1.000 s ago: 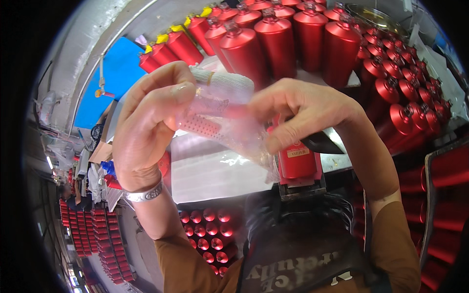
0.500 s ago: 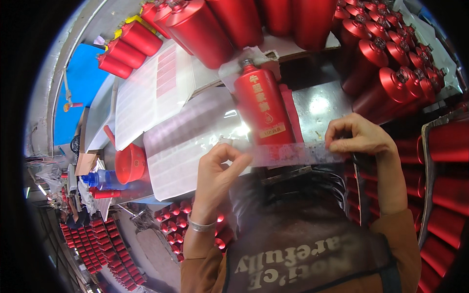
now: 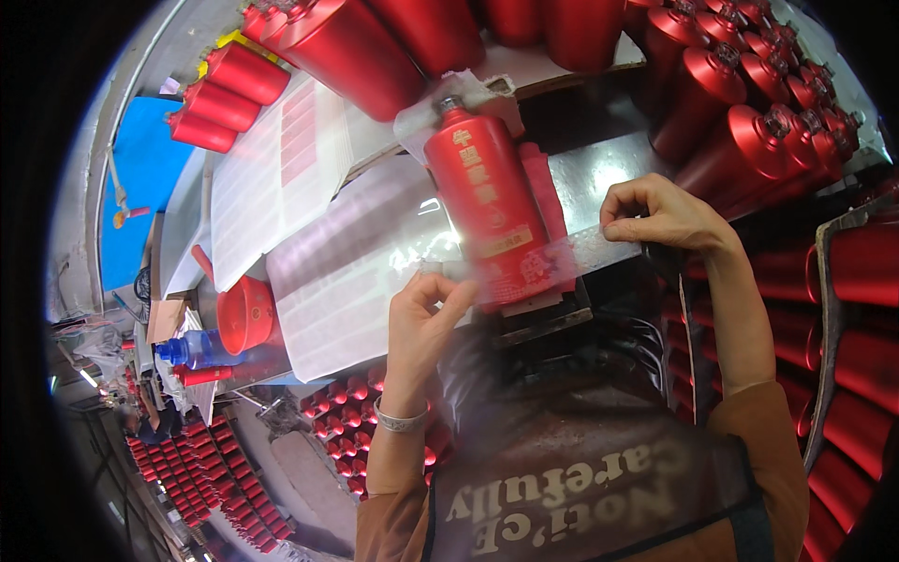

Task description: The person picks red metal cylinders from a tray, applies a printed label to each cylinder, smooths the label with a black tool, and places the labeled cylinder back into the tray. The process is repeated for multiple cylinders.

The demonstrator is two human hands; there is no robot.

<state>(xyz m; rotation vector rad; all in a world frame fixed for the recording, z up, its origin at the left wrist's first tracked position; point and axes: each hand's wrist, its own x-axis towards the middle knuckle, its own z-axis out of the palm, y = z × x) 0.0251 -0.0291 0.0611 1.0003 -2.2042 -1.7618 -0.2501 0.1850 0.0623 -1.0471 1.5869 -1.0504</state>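
A red bottle [image 3: 482, 178] with gold lettering lies on its back in front of me, its neck pointing away on a pad covered in clear plastic. Across its lower end runs a strip of clear film [image 3: 538, 269] with a printed pattern, slanting up to the right. My left hand [image 3: 429, 309] pinches the strip's left end beside the bottle's base. The other end reaches my right hand [image 3: 660, 215], whose thumb and forefinger are pressed together to the right of the bottle. Whether the film touches the bottle, I cannot tell. A pink-red cloth [image 3: 546, 187] lies along the bottle's right side.
Sheets of translucent film [image 3: 356, 272] cover the bench on the left, beside a red dipper [image 3: 245, 314] and a blue-capped bottle [image 3: 201, 348]. Red bottles [image 3: 351, 56] line the far edge. More bottles [image 3: 730, 169] crowd the right, with racked ones [image 3: 857, 351] at near right.
The strip has gone from nearly level to slanted, its right end higher, and now crosses the bottle's lower part. My right hand has moved up and left. The view has shifted slightly.
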